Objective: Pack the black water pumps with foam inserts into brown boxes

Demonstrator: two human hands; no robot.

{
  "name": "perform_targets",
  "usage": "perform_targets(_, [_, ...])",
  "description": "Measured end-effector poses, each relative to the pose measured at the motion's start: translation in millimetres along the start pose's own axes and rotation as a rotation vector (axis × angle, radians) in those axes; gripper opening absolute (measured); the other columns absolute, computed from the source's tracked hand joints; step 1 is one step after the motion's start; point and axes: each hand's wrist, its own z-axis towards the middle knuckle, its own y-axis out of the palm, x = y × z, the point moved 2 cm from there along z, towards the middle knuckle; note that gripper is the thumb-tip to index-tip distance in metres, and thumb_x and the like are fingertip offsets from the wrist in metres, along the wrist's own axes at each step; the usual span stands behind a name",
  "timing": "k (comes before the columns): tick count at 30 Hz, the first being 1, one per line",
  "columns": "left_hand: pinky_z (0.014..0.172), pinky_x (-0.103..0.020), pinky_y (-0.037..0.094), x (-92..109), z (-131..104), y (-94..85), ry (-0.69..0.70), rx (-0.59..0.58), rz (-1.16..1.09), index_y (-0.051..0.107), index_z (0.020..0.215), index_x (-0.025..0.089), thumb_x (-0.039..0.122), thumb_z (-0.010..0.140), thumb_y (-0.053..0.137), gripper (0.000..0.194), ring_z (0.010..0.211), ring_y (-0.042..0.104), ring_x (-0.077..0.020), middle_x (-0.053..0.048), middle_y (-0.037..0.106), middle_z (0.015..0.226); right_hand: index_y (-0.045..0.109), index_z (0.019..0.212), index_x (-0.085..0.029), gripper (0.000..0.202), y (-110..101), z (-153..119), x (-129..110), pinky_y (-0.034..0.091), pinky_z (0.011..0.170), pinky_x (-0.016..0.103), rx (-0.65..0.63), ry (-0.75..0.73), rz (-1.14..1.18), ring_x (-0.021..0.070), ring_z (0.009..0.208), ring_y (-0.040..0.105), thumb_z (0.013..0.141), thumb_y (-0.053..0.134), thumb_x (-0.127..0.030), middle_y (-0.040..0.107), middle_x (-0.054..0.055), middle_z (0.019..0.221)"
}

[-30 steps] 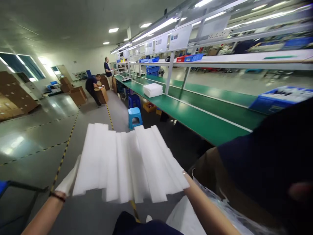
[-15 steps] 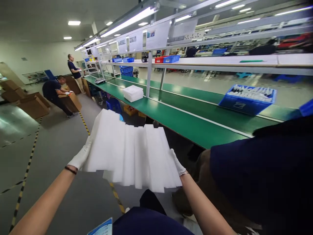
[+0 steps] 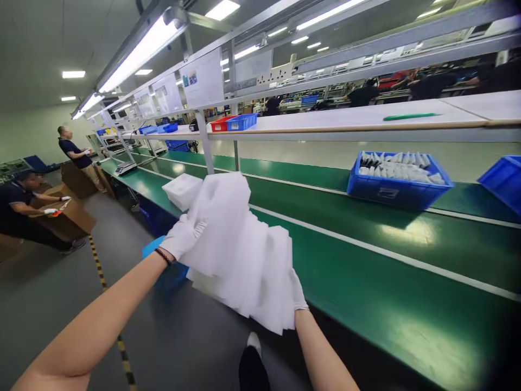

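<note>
Head view: white-gloved left hand (image 3: 184, 237) and white-gloved right hand (image 3: 298, 291) clamp bunched white foam sheets (image 3: 240, 250) between them, by long glossy green bench (image 3: 345, 277). Blue rectangular plastic bin (image 3: 376, 189) stands on it. Grey floor (image 3: 163, 342), black-and-yellow striped tape (image 3: 125, 362).

The foam sheets (image 3: 228, 239) are plain white, as are the gloved left hand (image 3: 187, 237) and gloved right hand (image 3: 298, 292). A dark bracelet (image 3: 163, 256) rings the left wrist. White strips (image 3: 366, 247) stripe the green workbench (image 3: 345, 288). One small tray is red (image 3: 221, 125), its neighbour blue (image 3: 241, 123); the large bin (image 3: 391, 195) is blue. Yellow-and-black striped tape (image 3: 126, 363) marks the grey floor (image 3: 171, 342).
</note>
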Motion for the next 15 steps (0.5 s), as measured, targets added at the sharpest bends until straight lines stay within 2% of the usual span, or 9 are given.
perform_targets(4, [0.099,-0.046,0.045,77.2,107.7,6.3,0.101,0.030,0.170,0.025,0.156,0.015,0.062,0.097,0.026,0.075,0.117,0.060,-0.0376,-0.022,0.052,0.130,0.069,0.107,-0.029,0.066,-1.3,83.5,-56.1,0.049,0.105,0.057,0.023,-0.101,-0.024,0.0355,0.122,0.061,0.074,0.045,-0.080,0.071,0.008,0.121])
perform_targets(8, [0.095,-0.048,0.047,130.4,189.4,20.0,0.164,0.037,0.308,0.031,0.153,0.016,0.068,0.094,0.025,0.079,0.112,0.061,-0.0383,-0.022,0.052,0.128,0.070,0.102,-0.028,0.065,10.5,140.4,-94.5,0.051,0.104,0.054,0.064,-0.170,-0.026,0.0360,0.118,0.063,0.071,0.045,-0.080,0.071,0.008,0.119])
perform_targets(10, [0.095,-0.050,0.047,147.6,220.4,32.3,0.157,0.013,0.333,0.034,0.152,0.019,0.071,0.093,0.023,0.080,0.115,0.059,-0.0397,-0.022,0.049,0.133,0.070,0.095,-0.025,0.060,7.3,161.3,-104.8,0.052,0.102,0.051,0.169,-0.215,-0.074,0.0363,0.116,0.063,0.069,0.051,-0.076,0.073,0.011,0.112])
perform_targets(12, [0.095,-0.054,0.046,162.5,242.0,46.1,0.124,-0.022,0.342,0.035,0.152,0.019,0.072,0.092,0.020,0.081,0.118,0.057,-0.0418,-0.023,0.048,0.134,0.070,0.088,-0.024,0.050,-4.9,174.3,-110.2,0.051,0.104,0.048,0.302,-0.252,-0.111,0.0346,0.118,0.061,0.067,0.059,-0.068,0.074,0.012,0.105])
perform_targets(15, [0.093,-0.059,0.046,191.2,252.1,63.4,0.126,-0.048,0.363,0.030,0.155,0.019,0.070,0.092,0.019,0.081,0.116,0.056,-0.0443,-0.024,0.049,0.129,0.068,0.080,-0.024,0.029,-31.2,175.8,-113.8,0.041,0.112,0.041,0.501,-0.298,-0.178,0.0311,0.126,0.053,0.067,0.067,-0.049,0.074,0.010,0.104])
